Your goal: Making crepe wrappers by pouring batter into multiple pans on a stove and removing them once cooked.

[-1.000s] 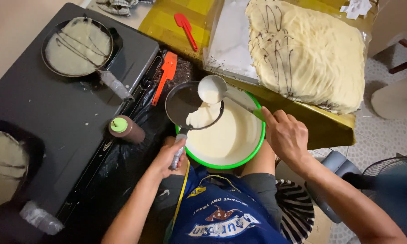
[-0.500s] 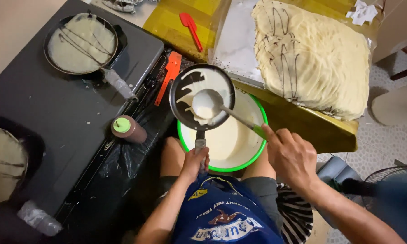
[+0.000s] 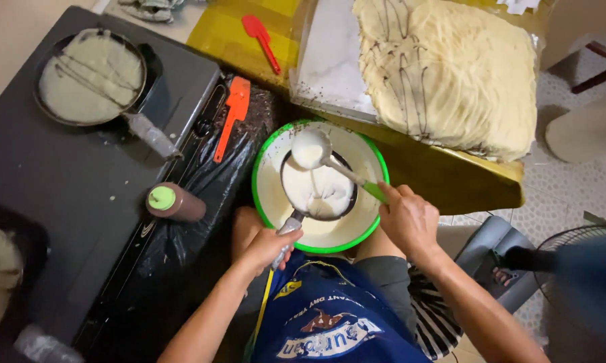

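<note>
1. Hidden or cut off: the small dark pan (image 3: 318, 191) held over the green-rimmed bowl (image 3: 268, 144) at centre frame is mostly covered by pale batter, so only its rim shows. Its handle vanishes inside the left hand (image 3: 266, 245). A third pan (image 3: 0, 269) at the left edge is cut by the frame, and a blurred fan (image 3: 579, 282) fills the lower right corner. The bowl's near edge is hidden behind both hands.

2. Hands: the left hand's fingers are curled tight around the pan's handle, just below the bowl. The right hand (image 3: 407, 218) is closed around the green handle of a ladle (image 3: 311, 149), whose cup sits tilted over the pan, batter running from it into the pan.

3. Around them: a black stove top (image 3: 61, 175) takes the left of the frame, with a batter-filled pan (image 3: 91, 77) at upper left. A brown squeeze bottle with a green cap (image 3: 175, 202) lies on its side between stove and bowl. An orange spatula (image 3: 232, 114) lies left of the bowl; a red spatula (image 3: 261, 40) lies on the yellow table (image 3: 478, 181) at top. A large stack of pale crepes streaked with chocolate (image 3: 451, 67) fills the upper right.

4. Counts: three pans, two spatulas, one ladle, one bowl, one bottle.
</note>
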